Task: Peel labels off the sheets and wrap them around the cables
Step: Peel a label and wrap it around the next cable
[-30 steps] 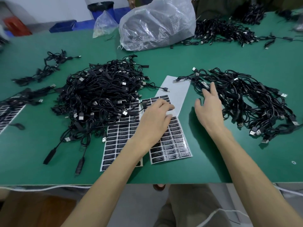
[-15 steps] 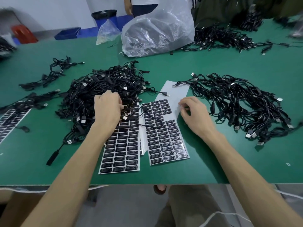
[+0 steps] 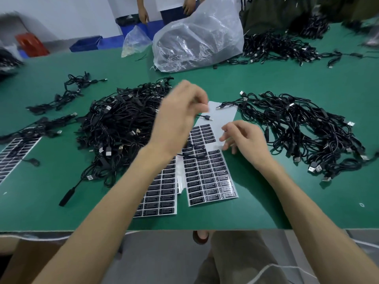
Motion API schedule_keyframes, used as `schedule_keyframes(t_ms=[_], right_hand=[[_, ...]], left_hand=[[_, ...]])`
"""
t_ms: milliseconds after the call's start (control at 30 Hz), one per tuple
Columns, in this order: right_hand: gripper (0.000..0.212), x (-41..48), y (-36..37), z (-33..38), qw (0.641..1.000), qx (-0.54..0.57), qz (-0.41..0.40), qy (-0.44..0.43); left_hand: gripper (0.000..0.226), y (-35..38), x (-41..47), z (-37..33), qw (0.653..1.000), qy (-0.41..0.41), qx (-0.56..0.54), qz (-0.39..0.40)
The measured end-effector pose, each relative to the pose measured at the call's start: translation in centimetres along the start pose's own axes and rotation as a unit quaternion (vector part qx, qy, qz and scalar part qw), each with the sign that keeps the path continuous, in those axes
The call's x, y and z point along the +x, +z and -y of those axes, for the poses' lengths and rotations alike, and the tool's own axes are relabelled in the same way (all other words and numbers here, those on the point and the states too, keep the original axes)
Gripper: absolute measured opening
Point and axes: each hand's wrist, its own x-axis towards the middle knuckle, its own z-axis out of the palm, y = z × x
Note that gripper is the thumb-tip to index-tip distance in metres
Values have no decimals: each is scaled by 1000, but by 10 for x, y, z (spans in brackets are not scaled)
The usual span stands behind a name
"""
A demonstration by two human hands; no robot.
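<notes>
Here, the blurred left hand (image 3: pixel 180 117) hangs raised, fingers curled on a thin black cable (image 3: pixel 203 116), above the white sheet of black rectangular labels (image 3: pixel 211 177) lying flat on the green table (image 3: pixel 287 201). The right hand (image 3: pixel 246 140) touches the sheet's bare upper part with bent fingertips; I cannot tell whether it pinches a label.

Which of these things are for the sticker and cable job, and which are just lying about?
For the job:
- label sheets
- big cable pile
- cable pile on the right

Probably just lying about:
- big plastic bag
- small plastic bag
- blue bins
- red box
</notes>
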Motion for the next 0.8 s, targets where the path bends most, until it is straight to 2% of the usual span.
schedule_keyframes(t_ms=[67, 167, 233, 300, 367, 433, 500, 567, 667, 733, 800], right_hand=[[41, -1, 0, 6, 993, 108, 35, 43], [63, -2, 5, 11, 950, 250, 145, 121], [56, -3, 3, 11, 921, 309, 190, 138], [41, -1, -2, 10, 914, 340, 176, 137], [23, 2, -8, 7, 914, 361, 130, 131], [35, 2, -10, 6, 910, 381, 96, 134], [37, 2, -8, 7, 913, 377, 83, 131], [36, 1, -8, 10, 922, 360, 70, 127], [37, 3, -10, 10, 931, 336, 49, 132], [38, 3, -8, 10, 939, 315, 56, 129], [37, 1, -6, 9, 947, 289, 74, 117]], left_hand=[[4, 23, -9, -11, 997, 42, -4, 63], [6, 56, -30, -15, 992, 41, -38, 118], [6, 69, -41, -13, 991, 31, -39, 123], [8, 73, -45, -7, 991, 30, -55, 118], [8, 68, -46, -2, 990, 18, -95, 106], [11, 62, -47, 3, 994, 5, -85, 69], [16, 57, -49, 11, 998, -14, -19, 51], [24, 51, -54, 19, 993, -55, 40, 98], [44, 40, -68, 28, 966, -109, 117, 204], [55, 33, -80, 31, 955, -117, 125, 242], [56, 29, -89, 30, 950, -105, 123, 266]])
